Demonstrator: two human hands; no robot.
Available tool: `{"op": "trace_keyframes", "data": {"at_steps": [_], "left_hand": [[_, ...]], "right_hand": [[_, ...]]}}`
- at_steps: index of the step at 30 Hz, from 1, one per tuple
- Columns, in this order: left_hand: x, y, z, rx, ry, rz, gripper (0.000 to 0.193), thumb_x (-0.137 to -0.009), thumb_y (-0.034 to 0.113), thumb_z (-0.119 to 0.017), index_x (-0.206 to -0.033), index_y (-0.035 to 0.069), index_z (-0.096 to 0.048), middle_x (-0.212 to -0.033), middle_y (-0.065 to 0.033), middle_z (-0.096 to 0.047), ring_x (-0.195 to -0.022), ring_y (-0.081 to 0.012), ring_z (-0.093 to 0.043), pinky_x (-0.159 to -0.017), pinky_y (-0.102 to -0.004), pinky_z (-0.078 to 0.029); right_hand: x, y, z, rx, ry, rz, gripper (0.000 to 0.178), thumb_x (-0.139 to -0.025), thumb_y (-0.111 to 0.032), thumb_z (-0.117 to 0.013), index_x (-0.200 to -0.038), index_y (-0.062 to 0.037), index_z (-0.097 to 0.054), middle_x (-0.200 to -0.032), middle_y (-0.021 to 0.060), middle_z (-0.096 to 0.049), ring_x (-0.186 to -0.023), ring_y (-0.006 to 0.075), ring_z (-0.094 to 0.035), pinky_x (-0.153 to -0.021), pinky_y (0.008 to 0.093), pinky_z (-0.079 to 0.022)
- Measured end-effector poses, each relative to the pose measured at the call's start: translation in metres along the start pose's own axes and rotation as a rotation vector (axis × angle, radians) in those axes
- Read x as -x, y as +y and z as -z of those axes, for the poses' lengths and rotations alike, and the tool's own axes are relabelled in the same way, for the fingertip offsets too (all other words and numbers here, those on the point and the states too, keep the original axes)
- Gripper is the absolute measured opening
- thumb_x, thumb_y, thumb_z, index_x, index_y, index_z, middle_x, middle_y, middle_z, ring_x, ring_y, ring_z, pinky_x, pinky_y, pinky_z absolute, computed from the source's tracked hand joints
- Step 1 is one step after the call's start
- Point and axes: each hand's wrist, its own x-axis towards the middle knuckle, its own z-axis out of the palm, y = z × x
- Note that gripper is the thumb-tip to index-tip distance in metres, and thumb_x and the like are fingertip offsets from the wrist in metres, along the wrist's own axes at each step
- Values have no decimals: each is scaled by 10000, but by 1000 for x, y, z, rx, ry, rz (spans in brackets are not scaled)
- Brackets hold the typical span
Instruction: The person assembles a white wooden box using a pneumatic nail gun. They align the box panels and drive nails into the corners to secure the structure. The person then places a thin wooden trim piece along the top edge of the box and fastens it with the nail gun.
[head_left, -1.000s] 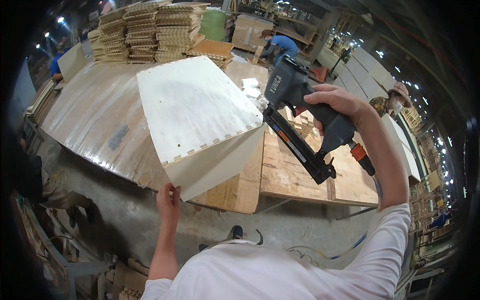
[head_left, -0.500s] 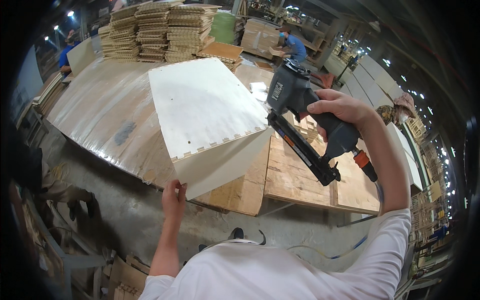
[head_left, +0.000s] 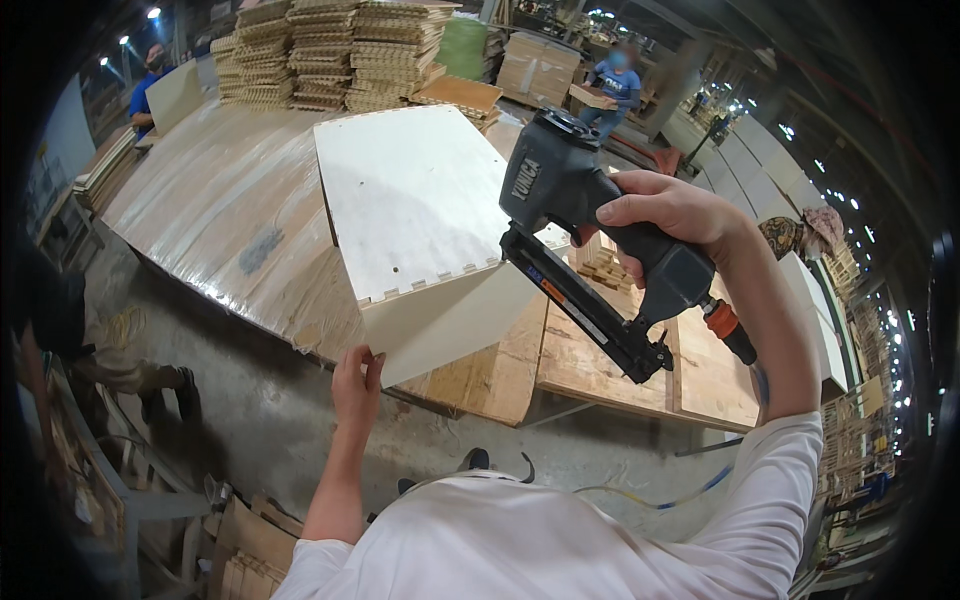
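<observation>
A pale wooden box (head_left: 410, 190) with finger-jointed edges rests on the worktable, its flat white face up and its plain side panel (head_left: 440, 325) toward me. My left hand (head_left: 357, 385) pinches the lower left corner of that side panel between thumb and fingers. In my right hand (head_left: 675, 215) is a black pneumatic nail gun (head_left: 575, 200), gripped round its handle. Its nose hangs by the box's near right corner and hides that corner; whether the two touch I cannot tell. An orange coupling (head_left: 722, 318) joins the gun to its air hose.
The worktable (head_left: 210, 210) is covered in shiny film at left; bare boards (head_left: 605, 350) lie at right. Tall stacks of jointed panels (head_left: 320, 55) stand at the back. Co-workers are at the far left, far right and back, one holding a board (head_left: 592, 97). A hose (head_left: 660, 506) crosses the floor.
The nail gun has shifted left, nearer the box's right corner. My left hand keeps its pinch on the panel. The co-worker at the back has straightened up, and the view has turned slightly.
</observation>
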Motion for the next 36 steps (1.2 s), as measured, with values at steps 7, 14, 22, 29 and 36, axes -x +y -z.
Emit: {"op": "trace_keyframes", "data": {"at_steps": [7,14,22,29,36], "left_hand": [[0,1,-1,28,-6,38,158,-842,98,-660,-957,57,-559,-824,-95,-591,-762,-290,-588,-660,-393,-461],[-1,6,3,-21,-10,8,154,-846,117,-659,-948,44,-569,-821,-95,-599,-773,-284,-599,-664,-390,-467],[20,-13,18,61,-124,176,191,-827,159,-684,-937,42,-581,-842,-102,-611,-758,-251,-598,-665,-362,-489],[40,-36,32,-2,-103,175,196,-821,147,-681,-944,35,-579,-834,-105,-612,-751,-257,-592,-680,-350,-494],[42,-48,50,6,-123,233,187,-834,133,-663,-960,17,-589,-853,-118,-632,-758,-232,-613,-663,-337,-490]], "right_hand": [[4,-13,-11,-4,-58,72,342,-865,-186,-613,-1078,61,-509,-985,140,-644,-564,151,-637,-511,302,-580],[-9,-16,-28,-39,-142,49,349,-870,-180,-605,-1103,60,-506,-992,127,-642,-568,142,-632,-505,300,-575],[-5,-32,-42,4,-150,110,344,-865,-164,-606,-1107,60,-510,-1008,131,-639,-562,139,-626,-496,288,-567],[-23,-48,-74,-19,-267,100,330,-878,-175,-596,-1100,56,-518,-1011,118,-643,-567,131,-614,-509,288,-566],[-28,-46,-77,31,-278,62,323,-883,-188,-594,-1093,40,-504,-878,114,-631,-557,143,-616,-515,289,-555]]}}
